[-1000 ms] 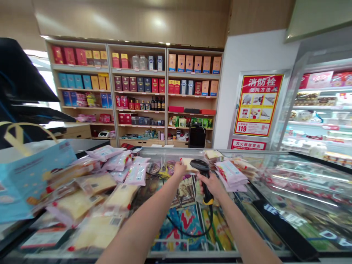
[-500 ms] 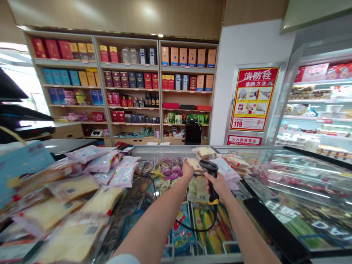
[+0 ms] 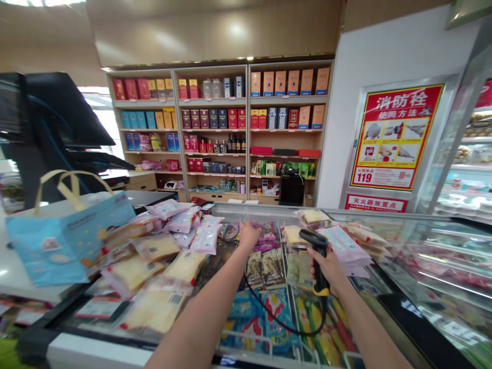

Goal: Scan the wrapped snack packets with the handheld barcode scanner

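My right hand (image 3: 326,259) grips a black barcode scanner (image 3: 315,256) by its handle, and its cable (image 3: 277,323) loops down over the freezer glass. My left hand (image 3: 249,236) hovers above the glass, left of the scanner. It holds nothing that I can see, its fingers loosely extended, with some of them hidden. A bagged sandwich (image 3: 292,236) lies just left of the scanner head. Beyond it rests another wrapped sandwich (image 3: 314,218). Right of the scanner are a pink-and-white packet (image 3: 344,246) and stacked sandwiches (image 3: 365,238). Several bagged sandwiches (image 3: 157,307) and pink-white packets (image 3: 207,236) cover the left side.
A blue bag (image 3: 65,241) with cream handles stands at the left, before a black till monitor (image 3: 69,110). Under the freezer's glass lie ice-cream packs (image 3: 277,315). A long black strip (image 3: 418,328) lies at the right. Shelves of boxes (image 3: 215,120) line the back.
My left hand has left the bagged sandwich and moved left. The view has swung left, showing more of the blue bag and monitor. My right hand still holds the scanner.
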`<state>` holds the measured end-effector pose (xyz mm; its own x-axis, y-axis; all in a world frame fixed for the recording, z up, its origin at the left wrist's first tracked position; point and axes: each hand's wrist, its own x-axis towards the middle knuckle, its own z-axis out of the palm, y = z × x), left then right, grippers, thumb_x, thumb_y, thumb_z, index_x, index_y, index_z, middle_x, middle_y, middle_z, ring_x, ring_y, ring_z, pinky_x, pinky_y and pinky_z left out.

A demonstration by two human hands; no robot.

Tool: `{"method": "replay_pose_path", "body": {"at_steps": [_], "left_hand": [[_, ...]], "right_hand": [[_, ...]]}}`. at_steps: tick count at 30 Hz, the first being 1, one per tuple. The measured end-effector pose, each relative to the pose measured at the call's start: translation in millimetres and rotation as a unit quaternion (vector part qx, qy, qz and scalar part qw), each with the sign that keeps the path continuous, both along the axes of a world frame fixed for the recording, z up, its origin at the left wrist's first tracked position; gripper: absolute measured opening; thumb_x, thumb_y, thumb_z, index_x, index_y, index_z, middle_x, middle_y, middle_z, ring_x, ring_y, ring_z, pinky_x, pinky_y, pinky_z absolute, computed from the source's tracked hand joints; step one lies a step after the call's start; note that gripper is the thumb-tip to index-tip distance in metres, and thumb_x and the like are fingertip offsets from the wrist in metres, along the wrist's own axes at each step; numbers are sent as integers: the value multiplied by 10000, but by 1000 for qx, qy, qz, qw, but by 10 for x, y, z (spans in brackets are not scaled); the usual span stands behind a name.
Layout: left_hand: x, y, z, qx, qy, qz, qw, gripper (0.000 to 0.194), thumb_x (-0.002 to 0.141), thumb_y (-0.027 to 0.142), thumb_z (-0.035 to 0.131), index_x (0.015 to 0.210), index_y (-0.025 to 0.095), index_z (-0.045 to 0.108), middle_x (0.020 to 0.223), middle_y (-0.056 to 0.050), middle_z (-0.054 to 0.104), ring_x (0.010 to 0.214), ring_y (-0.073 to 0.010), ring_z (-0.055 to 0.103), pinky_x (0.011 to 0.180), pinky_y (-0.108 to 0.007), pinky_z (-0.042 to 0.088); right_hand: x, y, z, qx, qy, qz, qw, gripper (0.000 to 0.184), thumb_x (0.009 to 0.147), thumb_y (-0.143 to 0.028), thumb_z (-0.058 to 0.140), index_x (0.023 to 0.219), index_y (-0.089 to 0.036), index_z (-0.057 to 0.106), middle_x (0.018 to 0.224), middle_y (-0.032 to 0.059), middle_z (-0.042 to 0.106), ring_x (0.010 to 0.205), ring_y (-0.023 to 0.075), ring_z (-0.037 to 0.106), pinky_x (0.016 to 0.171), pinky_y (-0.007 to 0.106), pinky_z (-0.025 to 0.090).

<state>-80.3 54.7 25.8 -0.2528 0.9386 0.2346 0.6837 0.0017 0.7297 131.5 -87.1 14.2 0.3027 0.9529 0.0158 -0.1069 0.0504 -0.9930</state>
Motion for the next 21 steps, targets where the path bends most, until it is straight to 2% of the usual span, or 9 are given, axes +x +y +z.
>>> {"method": "replay_pose_path", "body": {"at_steps": [4, 6, 9, 12, 15, 18, 21], "left_hand": [[-832, -27, 156, 32, -15, 71, 997, 492, 765, 254, 673, 1229, 110, 587, 1352, -234, 555, 1241, -323, 560, 1005, -380, 426], [-1170, -73, 186, 3, 6, 105, 994, 548, 747, 278, 690, 1252, 111, 557, 1341, -242, 562, 1239, -353, 554, 1003, -421, 423], [-1529, -143, 139, -75, 30, 132, 988, 695, 666, 306, 767, 1285, 120, 512, 1345, -275, 550, 1231, -404, 548, 986, -476, 424], [-1688, -158, 38, -99, 57, 137, 984, 760, 572, 304, 835, 1252, 158, 528, 1327, -278, 566, 1226, -434, 542, 978, -511, 414], [-1702, -103, -30, -105, 85, 142, 981, 774, 496, 308, 878, 1190, 191, 558, 1335, -274, 565, 1242, -457, 524, 985, -533, 391], [-1685, -10, -56, -131, 73, 114, 982, 743, 429, 274, 902, 1095, 176, 586, 1305, -296, 581, 1217, -458, 547, 963, -511, 410], [-1697, 88, -86, -143, 58, 75, 985, 554, 423, 261, 901, 886, 171, 609, 1193, -276, 652, 1167, -462, 582, 914, -501, 443]], "right_hand": [[-255, 9, 132, -7, -18, 37, 999, 326, 689, -422, 751, 676, -214, 500, 456, -49, 531, 368, 117, 500, 368, 245, 462], [-434, 34, 186, -16, -25, 61, 998, 326, 694, -427, 736, 656, -215, 493, 440, -46, 522, 360, 119, 498, 364, 245, 452], [-758, 100, 225, -18, -17, 84, 996, 334, 686, -438, 731, 646, -218, 483, 423, -52, 504, 343, 116, 487, 350, 238, 431], [-1073, 183, 198, -12, -1, 106, 994, 347, 668, -456, 731, 655, -221, 476, 425, -62, 496, 339, 107, 471, 346, 234, 425], [-1264, 258, 100, -10, -6, 132, 991, 374, 636, -487, 741, 683, -220, 483, 448, -62, 514, 337, 107, 469, 334, 236, 414], [-1291, 297, -32, -1, -23, 161, 987, 402, 626, -523, 740, 692, -219, 486, 448, -63, 515, 337, 111, 474, 345, 246, 427], [-1247, 284, -110, -2, -51, 175, 983, 391, 665, -524, 716, 655, -215, 477, 432, -56, 504, 345, 112, 485, 379, 255, 455]]}}
